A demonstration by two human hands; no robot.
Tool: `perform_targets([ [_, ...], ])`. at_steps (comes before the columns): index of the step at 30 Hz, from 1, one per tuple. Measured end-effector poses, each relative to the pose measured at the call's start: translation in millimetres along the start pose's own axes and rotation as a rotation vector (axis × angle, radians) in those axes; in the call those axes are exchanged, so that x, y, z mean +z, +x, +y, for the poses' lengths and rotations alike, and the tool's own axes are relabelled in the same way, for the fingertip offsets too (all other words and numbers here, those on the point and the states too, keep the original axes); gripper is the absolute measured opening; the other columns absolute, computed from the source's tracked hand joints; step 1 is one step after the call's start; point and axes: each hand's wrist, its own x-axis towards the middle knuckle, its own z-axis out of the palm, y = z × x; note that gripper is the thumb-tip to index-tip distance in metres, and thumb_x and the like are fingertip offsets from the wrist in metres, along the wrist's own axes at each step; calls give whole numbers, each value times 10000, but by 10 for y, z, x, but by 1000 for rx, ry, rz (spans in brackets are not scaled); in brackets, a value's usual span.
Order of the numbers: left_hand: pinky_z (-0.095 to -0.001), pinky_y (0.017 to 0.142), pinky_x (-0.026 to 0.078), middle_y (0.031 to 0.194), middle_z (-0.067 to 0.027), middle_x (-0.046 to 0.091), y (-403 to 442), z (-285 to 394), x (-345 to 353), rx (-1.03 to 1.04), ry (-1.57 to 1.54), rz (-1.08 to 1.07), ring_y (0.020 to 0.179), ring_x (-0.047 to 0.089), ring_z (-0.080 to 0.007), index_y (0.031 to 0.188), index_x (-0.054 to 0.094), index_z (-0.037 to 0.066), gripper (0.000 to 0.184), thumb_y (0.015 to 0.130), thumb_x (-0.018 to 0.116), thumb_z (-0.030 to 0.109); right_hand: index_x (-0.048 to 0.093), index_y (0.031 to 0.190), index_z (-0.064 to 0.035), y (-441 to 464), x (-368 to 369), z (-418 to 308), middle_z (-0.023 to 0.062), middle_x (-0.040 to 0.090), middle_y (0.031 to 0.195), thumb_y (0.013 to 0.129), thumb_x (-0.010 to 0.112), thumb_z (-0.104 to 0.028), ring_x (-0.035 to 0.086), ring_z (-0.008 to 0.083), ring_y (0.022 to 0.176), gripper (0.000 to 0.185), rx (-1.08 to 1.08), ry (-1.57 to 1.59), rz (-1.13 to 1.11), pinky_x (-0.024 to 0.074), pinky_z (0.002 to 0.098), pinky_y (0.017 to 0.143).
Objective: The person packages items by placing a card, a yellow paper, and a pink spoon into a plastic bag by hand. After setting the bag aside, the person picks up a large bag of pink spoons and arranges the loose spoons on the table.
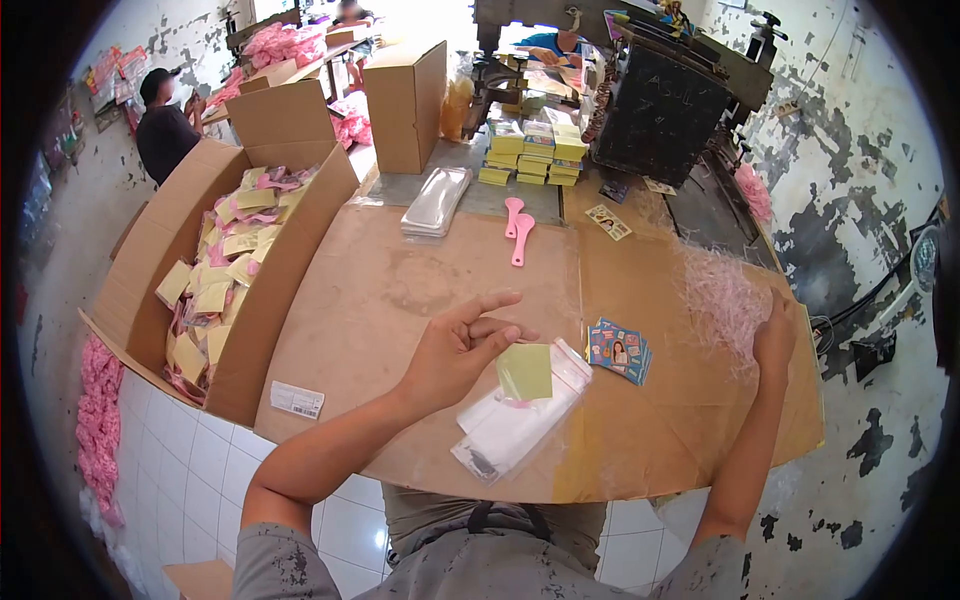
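My left hand (450, 355) hovers over the middle of the cardboard-covered table, index finger stretched out and thumb apart from it. Just below its thumb, a yellow-green card (527, 371) lies on a stack of clear plastic bags (520, 430). My right hand (775, 340) is at the right edge of a loose heap of pale pink shredded strips (715, 300); its fingers are partly hidden, so any grip on the strips is unclear. Between the hands sits a small fanned stack of blue printed cards (618, 350).
A large carton (265, 320) of packed bags with yellow cards stands left. Pink spoon-shaped pieces (521, 240), plastic sleeves (437, 200) and stacked cards (530, 150) lie farther back. A black machine (660, 105) stands behind. A person (168, 130) is at far left.
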Motion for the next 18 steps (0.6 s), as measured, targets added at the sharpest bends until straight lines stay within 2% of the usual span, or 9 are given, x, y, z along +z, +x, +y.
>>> perform_targets([
  [3,-297,919,570,1101,-184,774,-4,-27,17,-4,-14,24,1068,732,-179,1453,513,-16,413,1082,585,150,651,1293,-34,69,-611,-781,143,714,1015,958,605,-18,678,251,856,338,111,511,-127,546,366,790],
  [5,-296,900,579,1094,-189,773,-5,-49,29,19,-28,31,1050,737,-183,1436,524,-27,404,1082,587,157,701,1224,-32,3,-1039,-1477,112,724,1030,969,616,-46,677,203,860,270,-39,913,-313,544,342,781],
  [6,-300,902,582,1092,-188,773,-7,-65,34,21,-21,29,1042,738,-184,1421,535,-32,392,1083,586,159,712,1188,-26,-47,-1298,-1791,80,723,1028,991,626,-83,666,142,881,222,-10,1086,-609,536,317,767],
  [7,-304,904,584,1089,-187,773,-8,-86,39,24,-15,29,1034,739,-185,1406,547,-37,381,1083,586,162,698,1225,-36,-160,-1216,-1952,58,720,1033,1004,648,-110,664,115,894,239,-177,1309,-783,535,297,780],
  [9,-311,913,587,1091,-184,770,-14,-114,51,23,-8,32,1029,737,-184,1378,569,-44,362,1082,590,163,691,1259,-48,-347,-1476,-2433,54,727,1020,961,721,-137,675,122,883,312,-333,1476,-831,544,301,799],
  [12,-319,932,589,1106,-176,762,-24,-147,46,12,-38,29,1039,729,-177,1353,590,-50,347,1073,605,154,679,1262,-28,-459,-1384,-2696,55,725,1042,948,740,-106,677,114,880,329,-377,1557,-903,548,290,802],
  [15,-316,943,589,1123,-168,753,-4,-160,2,-5,-94,-2,1051,721,-171,1354,594,-57,355,1060,625,140,669,1237,13,-445,-1230,-2695,70,718,1064,962,719,-67,677,104,915,291,-187,1745,-1094,546,267,810],
  [18,-311,941,589,1133,-158,749,11,-178,-10,-60,-59,-47,1058,717,-167,1344,616,-58,356,1046,648,132,666,1206,39,-452,-1171,-2615,67,718,1044,974,702,-41,679,94,922,248,-171,1683,-1094,547,255,808],
])
